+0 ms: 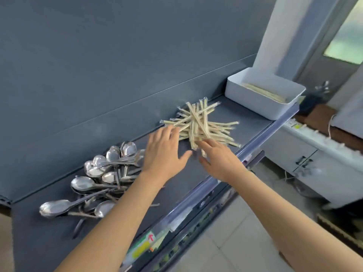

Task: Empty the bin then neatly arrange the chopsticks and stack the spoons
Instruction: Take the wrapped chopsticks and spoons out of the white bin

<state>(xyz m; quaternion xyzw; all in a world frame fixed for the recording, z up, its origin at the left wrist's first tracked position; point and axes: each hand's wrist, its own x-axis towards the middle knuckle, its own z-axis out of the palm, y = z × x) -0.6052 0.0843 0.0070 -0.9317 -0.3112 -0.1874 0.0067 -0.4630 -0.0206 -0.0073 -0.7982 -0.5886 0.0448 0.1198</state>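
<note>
My left hand [165, 152] and right hand [222, 160], fingers spread, flank the crossed heap of wrapped pale wooden chopsticks [200, 124] on the dark grey worktop [251, 118]. I'd rake them parallel, then square the ends.

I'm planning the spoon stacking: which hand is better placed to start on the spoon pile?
Left, probably. The left hand lies right beside the spoon pile, while the right hand sits farther off, at the chopsticks on the side toward the bin.
</note>
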